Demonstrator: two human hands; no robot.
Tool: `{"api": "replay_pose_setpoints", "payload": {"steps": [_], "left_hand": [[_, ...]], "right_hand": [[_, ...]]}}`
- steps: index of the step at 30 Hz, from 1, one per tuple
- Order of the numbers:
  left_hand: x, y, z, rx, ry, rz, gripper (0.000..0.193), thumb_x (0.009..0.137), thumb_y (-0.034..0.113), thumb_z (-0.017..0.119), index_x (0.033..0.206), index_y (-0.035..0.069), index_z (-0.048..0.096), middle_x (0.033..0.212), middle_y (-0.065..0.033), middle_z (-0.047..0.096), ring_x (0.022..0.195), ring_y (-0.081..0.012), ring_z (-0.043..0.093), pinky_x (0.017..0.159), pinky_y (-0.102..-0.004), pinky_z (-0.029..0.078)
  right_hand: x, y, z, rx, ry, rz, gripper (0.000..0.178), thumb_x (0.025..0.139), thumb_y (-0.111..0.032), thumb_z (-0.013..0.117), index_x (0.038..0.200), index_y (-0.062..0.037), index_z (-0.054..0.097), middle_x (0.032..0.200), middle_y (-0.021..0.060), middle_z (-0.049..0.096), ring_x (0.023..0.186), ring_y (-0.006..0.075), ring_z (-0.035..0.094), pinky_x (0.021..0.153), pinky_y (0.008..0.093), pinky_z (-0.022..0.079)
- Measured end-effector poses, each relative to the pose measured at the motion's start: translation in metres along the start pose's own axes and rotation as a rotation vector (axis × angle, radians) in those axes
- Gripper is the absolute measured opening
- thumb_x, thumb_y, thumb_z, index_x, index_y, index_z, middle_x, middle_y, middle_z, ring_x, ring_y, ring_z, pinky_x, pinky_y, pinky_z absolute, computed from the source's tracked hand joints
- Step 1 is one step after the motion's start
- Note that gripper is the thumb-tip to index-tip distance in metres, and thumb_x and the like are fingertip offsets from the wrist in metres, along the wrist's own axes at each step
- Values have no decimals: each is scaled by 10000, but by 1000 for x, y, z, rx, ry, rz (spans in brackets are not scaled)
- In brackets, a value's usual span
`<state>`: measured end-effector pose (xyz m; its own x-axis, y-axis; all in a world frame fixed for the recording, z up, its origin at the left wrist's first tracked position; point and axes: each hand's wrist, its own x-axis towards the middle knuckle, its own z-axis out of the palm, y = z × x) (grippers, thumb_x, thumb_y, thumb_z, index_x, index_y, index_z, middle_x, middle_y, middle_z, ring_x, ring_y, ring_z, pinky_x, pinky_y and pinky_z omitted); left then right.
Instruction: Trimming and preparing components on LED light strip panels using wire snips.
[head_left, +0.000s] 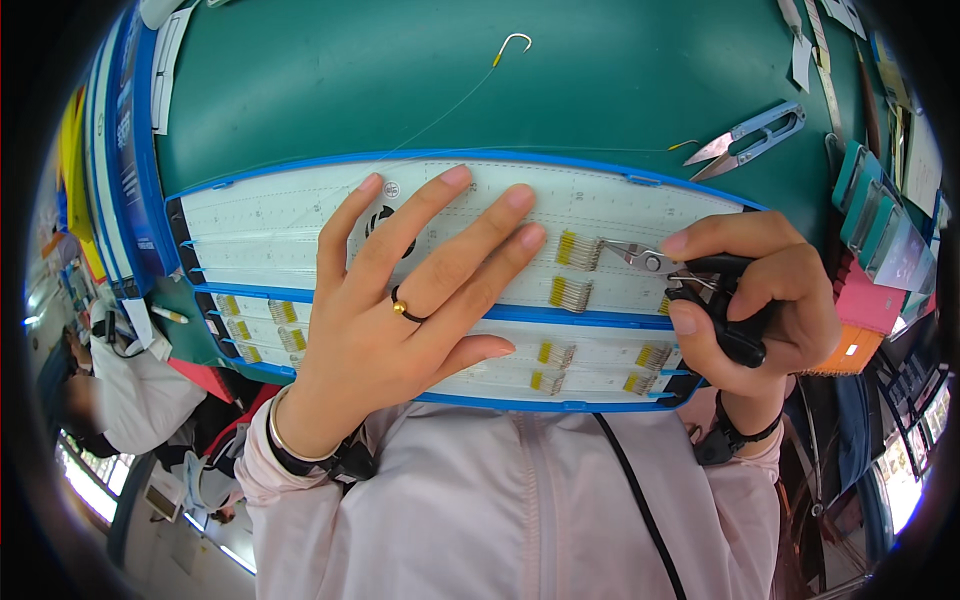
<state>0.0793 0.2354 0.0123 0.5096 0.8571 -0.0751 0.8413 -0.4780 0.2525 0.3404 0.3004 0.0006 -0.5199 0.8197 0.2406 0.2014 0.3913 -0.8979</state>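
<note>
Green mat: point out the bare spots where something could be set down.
Most open: the green mat left of the hook, above the white board. A smaller patch lies between hook and snips. The right edge is crowded with tools.

Head cam looks straight down, close over green bench; fisheye.

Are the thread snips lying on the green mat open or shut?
Open. The thread snips lie untouched on the green mat, their two pointed blades visibly spread apart at the tips.

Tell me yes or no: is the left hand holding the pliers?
No. The left hand lies flat and open on the white board; the right hand grips the pliers.
</note>
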Motion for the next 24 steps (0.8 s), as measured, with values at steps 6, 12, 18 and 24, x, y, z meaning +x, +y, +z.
{"api": "replay_pose_setpoints", "payload": {"steps": [6,12,18,24], "left_hand": [[-1,1,2,-2,13,-10,600,946,577,378,1249,141,656,1380,-26,567,1298,-293,468,1081,-505,315],[0,-1,2,-34,22,6,581,928,558,423,1252,135,652,1394,-26,556,1302,-299,467,1090,-496,312],[-1,0,2,-48,13,-3,580,915,556,438,1271,146,642,1395,-26,557,1306,-303,466,1094,-494,313],[0,1,2,-21,20,0,594,919,560,433,1276,132,639,1390,-39,559,1309,-307,466,1091,-493,318]], "right_hand": [[-2,3,-1,-13,-2,-13,312,763,-18,739,789,-68,433,918,259,682,795,210,632,694,300,498],[3,6,0,43,18,-79,335,675,65,800,765,-36,493,890,266,685,760,241,683,611,279,543],[3,5,1,51,14,-86,355,667,54,820,779,-34,494,902,269,683,749,233,675,614,286,544],[3,7,2,102,57,-67,344,667,79,800,786,-22,494,882,255,673,755,228,669,605,276,539]]}}
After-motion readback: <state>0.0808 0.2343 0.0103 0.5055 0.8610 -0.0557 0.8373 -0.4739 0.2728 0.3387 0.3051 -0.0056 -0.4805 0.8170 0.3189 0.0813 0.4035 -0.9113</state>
